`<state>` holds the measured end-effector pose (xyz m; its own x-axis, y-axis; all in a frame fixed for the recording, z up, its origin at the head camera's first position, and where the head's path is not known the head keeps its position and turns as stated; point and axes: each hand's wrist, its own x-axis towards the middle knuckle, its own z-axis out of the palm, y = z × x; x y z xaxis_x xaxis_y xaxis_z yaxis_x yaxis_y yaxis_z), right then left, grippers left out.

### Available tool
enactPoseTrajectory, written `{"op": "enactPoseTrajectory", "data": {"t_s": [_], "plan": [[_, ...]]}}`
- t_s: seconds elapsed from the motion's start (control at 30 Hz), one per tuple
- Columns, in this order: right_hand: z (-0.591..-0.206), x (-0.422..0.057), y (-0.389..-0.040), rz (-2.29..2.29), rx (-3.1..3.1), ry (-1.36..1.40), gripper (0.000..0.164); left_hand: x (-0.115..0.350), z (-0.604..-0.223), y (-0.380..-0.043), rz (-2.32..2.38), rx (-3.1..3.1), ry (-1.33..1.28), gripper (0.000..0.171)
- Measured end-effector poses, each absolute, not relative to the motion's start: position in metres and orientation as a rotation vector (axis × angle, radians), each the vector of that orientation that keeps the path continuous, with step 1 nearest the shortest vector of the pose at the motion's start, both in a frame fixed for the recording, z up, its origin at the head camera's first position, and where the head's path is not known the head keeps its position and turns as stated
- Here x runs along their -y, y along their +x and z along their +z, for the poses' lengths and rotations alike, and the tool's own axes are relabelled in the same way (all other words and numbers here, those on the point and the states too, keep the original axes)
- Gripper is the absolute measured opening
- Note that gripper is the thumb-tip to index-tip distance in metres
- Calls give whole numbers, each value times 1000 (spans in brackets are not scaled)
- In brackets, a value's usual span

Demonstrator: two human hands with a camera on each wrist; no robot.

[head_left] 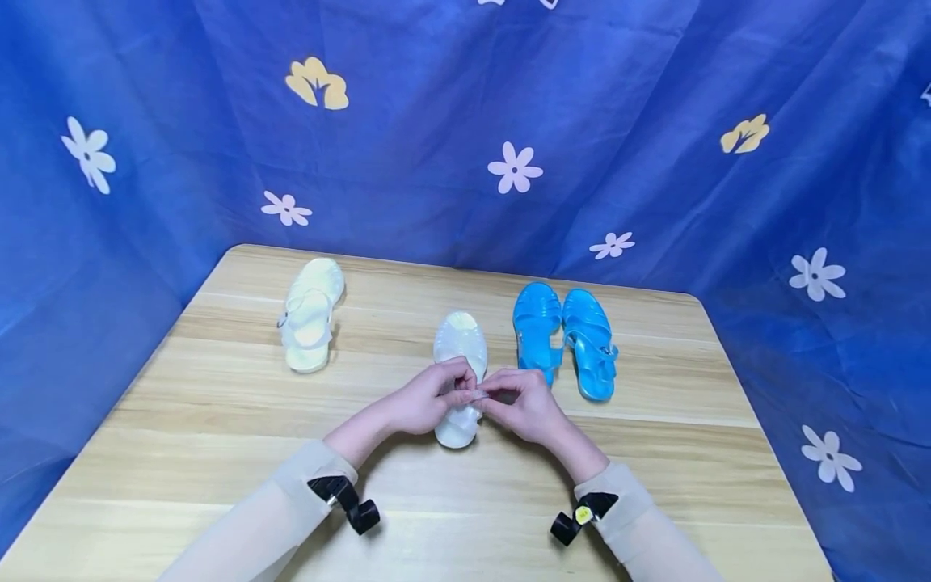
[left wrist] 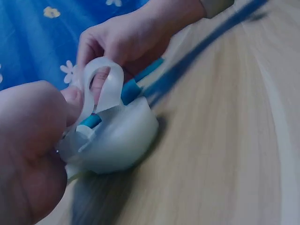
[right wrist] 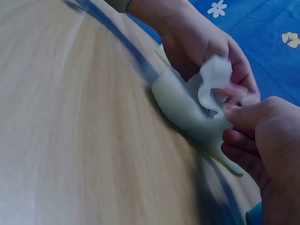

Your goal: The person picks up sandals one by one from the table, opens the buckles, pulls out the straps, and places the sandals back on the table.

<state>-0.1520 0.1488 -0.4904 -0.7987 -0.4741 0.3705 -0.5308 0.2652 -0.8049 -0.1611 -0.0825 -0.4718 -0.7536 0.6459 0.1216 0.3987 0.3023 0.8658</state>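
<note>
A white jelly sandal (head_left: 461,335) lies at the middle of the table, toe pointing away from me. Over its ankle opening my left hand (head_left: 425,398) and right hand (head_left: 527,404) meet, fingertips close together. Both pinch the sandal's thin ankle strap on the right side of the shoe. In the left wrist view the strap (left wrist: 111,89) rises in a loop above the heel (left wrist: 124,143). The right wrist view shows the same strap (right wrist: 216,72) bent between the two hands. Fingers hide most of the fastening, and whether it is fastened cannot be told.
Another white sandal (head_left: 309,311) lies at the back left. Right of the hands lie two blue sandals side by side, the nearer one (head_left: 537,319) close to my right hand and the other (head_left: 589,339) beyond it. A blue flowered curtain (head_left: 436,121) hangs behind the wooden table (head_left: 218,388).
</note>
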Motion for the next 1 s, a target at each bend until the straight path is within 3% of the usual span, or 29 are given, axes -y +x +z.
{"op": "enactPoseTrajectory", "data": {"t_s": [0.3, 0.73, 1.0], "plan": [[-495, -149, -151, 1645, 2489, 933, 17, 88, -475, -165, 1491, -2365, 948, 4], [-491, -145, -149, 1603, 2570, 946, 22, 99, -461, -159, 903, -2776, 1125, 8], [-487, -143, -148, 1638, 2489, 1009, 18, 97, -463, -160, 1072, -2675, 1112, 7]]}}
